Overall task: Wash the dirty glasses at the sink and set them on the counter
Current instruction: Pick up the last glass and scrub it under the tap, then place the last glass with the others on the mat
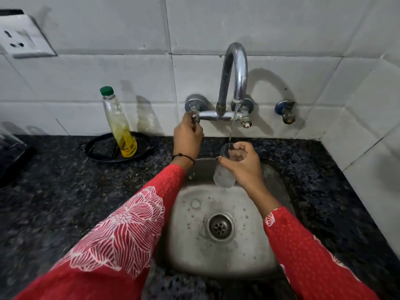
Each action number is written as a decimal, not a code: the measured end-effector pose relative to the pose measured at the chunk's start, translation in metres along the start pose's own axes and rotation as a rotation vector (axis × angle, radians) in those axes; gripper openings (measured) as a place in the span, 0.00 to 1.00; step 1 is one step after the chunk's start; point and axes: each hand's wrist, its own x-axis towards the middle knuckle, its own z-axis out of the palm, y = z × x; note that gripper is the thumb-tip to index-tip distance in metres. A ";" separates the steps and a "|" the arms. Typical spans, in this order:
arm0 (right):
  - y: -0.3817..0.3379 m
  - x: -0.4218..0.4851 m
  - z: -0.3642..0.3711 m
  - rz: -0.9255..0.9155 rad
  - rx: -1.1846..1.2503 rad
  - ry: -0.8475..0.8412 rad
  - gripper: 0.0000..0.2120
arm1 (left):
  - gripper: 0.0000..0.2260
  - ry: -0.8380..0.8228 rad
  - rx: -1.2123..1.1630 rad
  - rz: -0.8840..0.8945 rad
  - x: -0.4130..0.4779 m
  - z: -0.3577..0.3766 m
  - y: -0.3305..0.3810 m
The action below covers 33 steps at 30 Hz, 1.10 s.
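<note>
A clear drinking glass (223, 174) is held upright over the steel sink (190, 245), with my right hand (240, 163) wrapped around its upper half. A thin stream of water (232, 126) falls from the chrome tap spout (234, 68) into the glass mouth. My left hand (187, 137) reaches to the wall and grips the left tap handle (194, 119). Both arms wear red patterned sleeves.
A bottle of yellow liquid with a green cap (119, 124) stands in a black dish (97, 148) on the dark granite counter (54, 202) left of the sink. A second valve (285, 113) sits on the tiled wall at right. A wall socket (19, 37) is upper left.
</note>
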 end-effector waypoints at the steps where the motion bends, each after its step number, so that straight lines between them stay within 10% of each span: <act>1: 0.000 -0.004 -0.002 0.005 0.038 0.007 0.23 | 0.20 -0.036 -0.015 0.008 -0.007 -0.004 0.002; 6: 0.012 -0.035 0.005 0.222 0.271 0.092 0.06 | 0.22 -0.439 -0.246 -0.120 -0.084 -0.016 -0.026; 14: 0.051 -0.103 0.035 0.951 0.696 -0.142 0.26 | 0.29 -0.736 -0.359 -0.231 -0.161 -0.082 -0.070; 19: 0.052 -0.123 0.061 0.988 0.789 -0.197 0.29 | 0.26 -0.493 -0.465 -0.345 -0.183 -0.091 -0.070; 23: 0.036 -0.122 0.075 0.779 0.400 -0.259 0.28 | 0.25 -0.279 -0.492 -0.361 -0.172 -0.111 -0.076; 27: 0.018 -0.112 0.107 0.186 -0.004 -0.103 0.11 | 0.26 -0.144 -0.562 -0.326 -0.144 -0.154 -0.077; 33: -0.045 -0.106 0.236 -0.523 -0.313 -0.334 0.35 | 0.28 -0.026 -0.494 -0.189 -0.080 -0.265 -0.105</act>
